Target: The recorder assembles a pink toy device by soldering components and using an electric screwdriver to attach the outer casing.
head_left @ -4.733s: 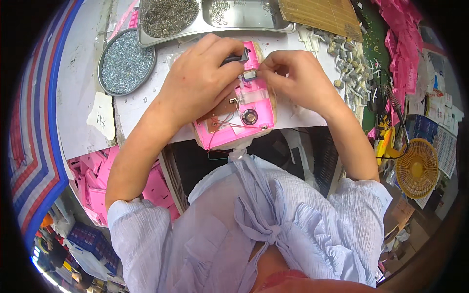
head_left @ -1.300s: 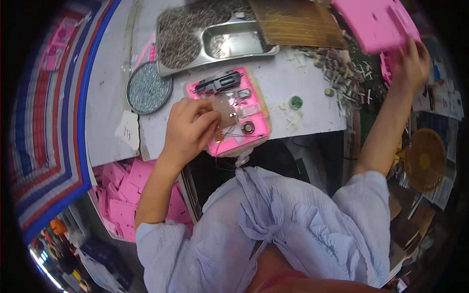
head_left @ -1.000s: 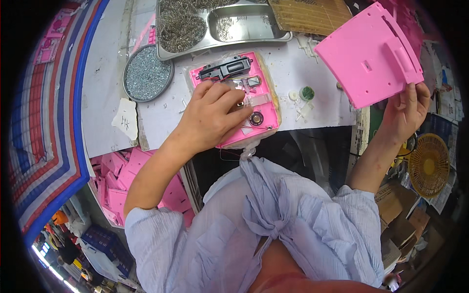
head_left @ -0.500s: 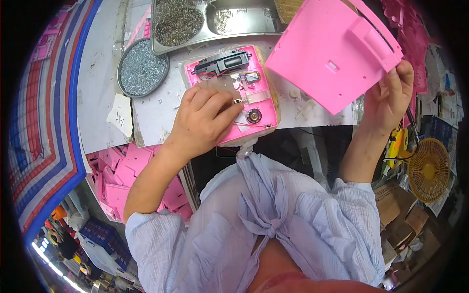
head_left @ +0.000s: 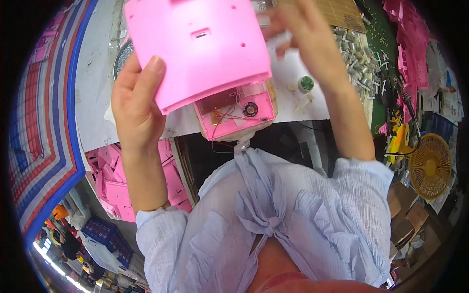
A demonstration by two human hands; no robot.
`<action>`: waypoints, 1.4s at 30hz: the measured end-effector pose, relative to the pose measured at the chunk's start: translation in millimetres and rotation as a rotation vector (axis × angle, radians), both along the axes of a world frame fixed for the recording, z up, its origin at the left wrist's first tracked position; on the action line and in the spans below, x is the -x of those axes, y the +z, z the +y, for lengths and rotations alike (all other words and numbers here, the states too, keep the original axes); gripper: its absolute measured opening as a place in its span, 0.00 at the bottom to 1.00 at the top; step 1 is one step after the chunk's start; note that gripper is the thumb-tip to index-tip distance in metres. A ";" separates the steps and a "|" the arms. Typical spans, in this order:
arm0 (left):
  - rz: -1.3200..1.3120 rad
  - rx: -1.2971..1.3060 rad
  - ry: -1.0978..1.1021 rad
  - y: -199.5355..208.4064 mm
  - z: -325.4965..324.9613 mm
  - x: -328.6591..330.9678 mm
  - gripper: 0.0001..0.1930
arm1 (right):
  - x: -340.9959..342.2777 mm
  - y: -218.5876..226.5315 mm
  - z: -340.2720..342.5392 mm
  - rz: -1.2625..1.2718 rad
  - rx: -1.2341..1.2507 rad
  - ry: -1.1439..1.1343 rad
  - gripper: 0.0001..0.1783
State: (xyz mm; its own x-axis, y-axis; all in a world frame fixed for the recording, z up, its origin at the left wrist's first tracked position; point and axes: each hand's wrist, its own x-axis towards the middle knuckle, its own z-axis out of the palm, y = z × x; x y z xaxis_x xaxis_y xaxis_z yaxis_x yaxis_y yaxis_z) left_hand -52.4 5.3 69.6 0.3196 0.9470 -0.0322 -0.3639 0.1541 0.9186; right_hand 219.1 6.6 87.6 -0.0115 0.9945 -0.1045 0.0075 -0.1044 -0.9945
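A flat pink plastic cover (head_left: 200,53) with a small rectangular slot is held up by its left side in my left hand (head_left: 139,95), thumb on the near face and fingers behind. It hangs over the open pink casing (head_left: 234,128) and hides its far part. In the casing's visible near part are a round black speaker (head_left: 250,109), a brown circuit board (head_left: 215,101) and thin wires. My right hand (head_left: 308,41) is raised just beyond the cover's right edge, its blurred fingers spread and holding nothing.
Pink plastic parts (head_left: 119,190) fill a box below the table's left edge. A round dish of screws (head_left: 122,58) is partly hidden behind the cover. At right are a green-topped spool (head_left: 306,84), a heap of small metal motors (head_left: 349,58) and a yellow basket-like fan guard (head_left: 430,166).
The pink cover has passed from my right hand to my left and moved left over the casing. My left hand has come off the casing's inner parts; my right hand has let go.
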 end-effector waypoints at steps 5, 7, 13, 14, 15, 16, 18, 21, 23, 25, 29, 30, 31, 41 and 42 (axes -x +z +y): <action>0.302 -0.024 0.172 -16.3 -31.9 -30.3 0.29 | 0.2 -35.6 -73.7 -0.148 -0.114 0.020 0.27; 0.539 -0.152 0.065 -25.2 -44.6 -26.2 0.32 | -6.0 -45.6 -96.8 -0.284 -0.092 0.038 0.32; 0.886 -0.409 0.051 -46.8 -50.4 -22.4 0.38 | -4.4 -70.1 -107.1 -0.496 -0.103 0.117 0.29; 0.922 -0.432 0.059 -46.3 -49.7 -22.2 0.39 | -3.9 -72.8 -105.4 -0.509 -0.142 0.128 0.29; 0.917 -0.406 0.060 -45.9 -50.3 -20.2 0.38 | -3.4 -76.2 -104.0 -0.522 -0.180 0.140 0.28; 0.912 -0.382 0.062 -45.0 -51.1 -17.4 0.38 | -3.6 -78.7 -101.3 -0.535 -0.222 0.153 0.28; 0.900 -0.370 0.066 -47.9 -51.8 -16.1 0.37 | -5.8 -80.4 -92.5 -0.539 -0.233 0.187 0.27; 0.897 -0.386 0.085 -54.1 -56.1 -13.6 0.35 | -5.8 -71.1 -88.3 -0.496 -0.173 0.238 0.25; 0.894 -0.381 0.105 -56.3 -56.9 -15.8 0.35 | -6.9 -68.1 -89.8 -0.479 -0.129 0.243 0.25; 0.894 -0.394 0.108 -56.1 -56.3 -18.4 0.35 | -7.8 -68.2 -91.9 -0.482 -0.107 0.220 0.24; 0.847 -0.313 0.075 -46.8 -52.7 -19.8 0.33 | -10.1 -67.6 -90.9 -0.366 -0.084 0.181 0.24; 0.723 -0.295 0.097 -42.9 -47.3 -21.0 0.32 | -10.6 -64.1 -87.0 -0.313 -0.088 0.156 0.24; 0.596 -0.273 0.116 -38.7 -39.0 -23.5 0.31 | -11.3 -59.1 -84.0 -0.263 -0.085 0.128 0.24; 0.284 -0.290 0.523 -8.0 3.1 38.6 0.26 | 20.9 -60.6 -100.6 -0.864 -0.491 0.167 0.16; 0.279 -0.276 0.526 -12.7 1.3 42.2 0.26 | 27.4 -62.9 -102.3 -0.896 -0.501 0.142 0.17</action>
